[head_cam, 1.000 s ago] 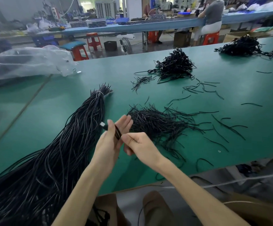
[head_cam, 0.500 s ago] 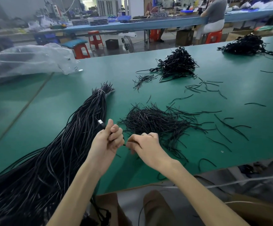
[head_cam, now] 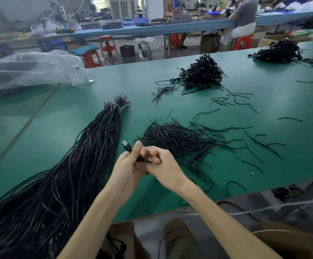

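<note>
Just on the near side of the heap of short ties (head_cam: 178,139), above the green bench (head_cam: 58,118), my left hand (head_cam: 127,169) grips a black cable (head_cam: 126,146), its fingers (head_cam: 138,147) wrapped tightly round it and the plug end poking up past my thumb, on the side away from the heap. My right hand (head_cam: 163,165) is pressed against the left, its fingers (head_cam: 152,153) bent and pinching the same cable just below the plug. Left of the heap lies a big bundle of long cables (head_cam: 88,146), tied near its far tip. Beyond the heap sits a pile of coiled cables (head_cam: 202,73), and stray ties lie scattered to the heap's right.
</note>
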### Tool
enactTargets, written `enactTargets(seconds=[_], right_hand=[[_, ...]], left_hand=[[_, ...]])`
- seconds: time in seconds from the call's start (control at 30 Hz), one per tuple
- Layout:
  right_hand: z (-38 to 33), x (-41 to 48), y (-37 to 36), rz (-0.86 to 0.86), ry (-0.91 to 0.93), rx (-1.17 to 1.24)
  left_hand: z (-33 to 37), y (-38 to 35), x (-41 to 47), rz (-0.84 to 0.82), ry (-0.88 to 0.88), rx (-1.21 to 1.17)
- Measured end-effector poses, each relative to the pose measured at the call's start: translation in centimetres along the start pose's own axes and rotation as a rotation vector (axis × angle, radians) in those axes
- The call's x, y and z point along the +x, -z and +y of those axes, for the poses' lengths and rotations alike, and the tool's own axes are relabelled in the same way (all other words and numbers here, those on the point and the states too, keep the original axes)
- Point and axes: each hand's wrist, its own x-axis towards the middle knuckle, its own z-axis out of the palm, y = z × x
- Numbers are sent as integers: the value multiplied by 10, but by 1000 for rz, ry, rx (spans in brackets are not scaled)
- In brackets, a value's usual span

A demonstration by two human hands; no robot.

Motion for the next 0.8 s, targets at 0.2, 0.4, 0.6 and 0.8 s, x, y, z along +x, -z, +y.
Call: enactTargets(seconds=[0.2,0.4,0.6,0.8], right_hand=[[0,-10,-1,70,71,13],[-2,-14,8,33,164,-50],[2,-13,13,39,135,-323],[8,-18,19,-25,126,-566]], left_hand=[[9,4,-10,-114,-61,190],[16,28,-24,-163,-126,485],[4,34,-19,237,-207,778],[4,47,-12,94,-128,877]])
